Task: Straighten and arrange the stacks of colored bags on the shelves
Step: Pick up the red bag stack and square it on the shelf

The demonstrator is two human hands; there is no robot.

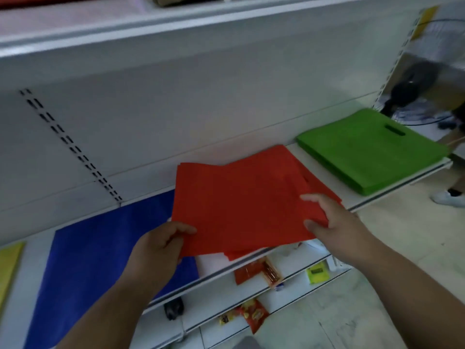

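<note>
Step in hand, by the look of it: squaring the fanned stack of flat red fabric bags [241, 197] on the white metal shelf [392, 197].

How to do it well:
- Keep grip at both near corners, lift only slightly, tap the near edges flush against the shelf lip.
- Rotate the skewed upper bundle to match the bags beneath; upper layers sit turned anticlockwise against the lower ones.
- Push back until parallel with the back panel, leaving a gap on each side to the neighbouring stacks.
- Thin limp fabric likely to slide layer on layer; press flat from above after aligning, no dragging by one corner.

Hands:
- Left hand [158, 248] curled on the near-left corner of the red stack, thumb on top, fingers under.
- Right hand [329, 220] pinching the near-right corner, thumb and forefinger on top, remaining fingers hidden below.

Look of the stack:
- Matte red, non-woven look, several layers fanned out, edges misaligned, near edge overhanging the shelf lip.
- Handle slot faintly visible near the right edge.
- Position: mid-shelf, between the flat blue fabric bag stack [105, 268] on the left, whose edge it overlaps, and the tidy green fabric bag stack with cut-out handle [372, 152] on the right, apart from it.
- Yellow bag edge [10, 268] at far left.
</note>
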